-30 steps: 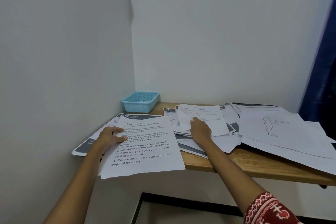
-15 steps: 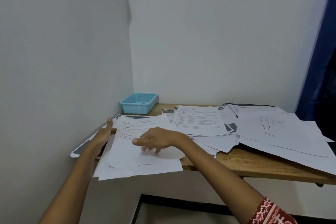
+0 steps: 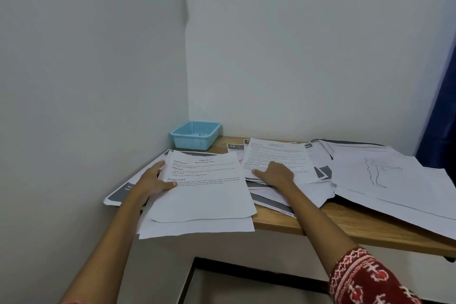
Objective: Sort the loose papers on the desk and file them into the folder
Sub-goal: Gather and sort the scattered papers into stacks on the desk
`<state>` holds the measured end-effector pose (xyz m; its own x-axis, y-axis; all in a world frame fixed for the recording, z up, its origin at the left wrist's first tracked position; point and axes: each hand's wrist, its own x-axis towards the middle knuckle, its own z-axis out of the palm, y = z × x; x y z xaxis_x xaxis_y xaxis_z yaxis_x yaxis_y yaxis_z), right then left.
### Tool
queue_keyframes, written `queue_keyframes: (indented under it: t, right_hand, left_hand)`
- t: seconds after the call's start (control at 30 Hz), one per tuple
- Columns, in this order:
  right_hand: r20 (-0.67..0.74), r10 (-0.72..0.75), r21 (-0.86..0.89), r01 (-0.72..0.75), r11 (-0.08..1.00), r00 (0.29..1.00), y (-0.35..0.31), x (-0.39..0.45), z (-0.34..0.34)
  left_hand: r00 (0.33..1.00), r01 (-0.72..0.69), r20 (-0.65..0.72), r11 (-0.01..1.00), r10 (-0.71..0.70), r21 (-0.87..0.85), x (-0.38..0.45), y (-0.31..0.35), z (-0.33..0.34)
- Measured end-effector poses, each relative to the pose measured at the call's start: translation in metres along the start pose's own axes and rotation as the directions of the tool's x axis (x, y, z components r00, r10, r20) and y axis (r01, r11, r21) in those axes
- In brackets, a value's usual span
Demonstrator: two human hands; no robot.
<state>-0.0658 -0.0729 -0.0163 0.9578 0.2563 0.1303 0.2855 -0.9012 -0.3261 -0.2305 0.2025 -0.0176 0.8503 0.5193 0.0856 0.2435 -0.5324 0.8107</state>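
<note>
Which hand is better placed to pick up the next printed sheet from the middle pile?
Right. The right hand already rests on the middle pile's top printed sheet; the left hand holds the left stack.

The folder (image 3: 345, 142) shows only as a dark edge at the back of the desk, the rest buried under the loose papers (image 3: 385, 180). The right hand (image 3: 275, 174) hides part of the sheet (image 3: 276, 155) beneath it, and whether its fingertips curl under that sheet cannot be told. The body text on the left pile (image 3: 204, 195) is too blurred to read, and the blue basket (image 3: 195, 134) holds small items too tiny to make out.
</note>
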Motion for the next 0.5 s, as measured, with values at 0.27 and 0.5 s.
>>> queue_keyframes:
  t: [0.27, 0.5]
  right_hand:
    - [-0.006, 0.023, 0.018, -0.023, 1.0, 1.0, -0.0008, -0.0015, -0.0056]
    - [0.078, 0.001, 0.085, -0.008, 0.996, 0.997, 0.0005, 0.0002, -0.0082]
  left_hand:
    - [1.0, -0.028, 0.009, 0.997, 0.028, 0.067, 0.0015, -0.0034, -0.0004]
    - [1.0, -0.022, 0.01, 0.998, 0.021, 0.058, 0.0015, -0.0029, -0.0005]
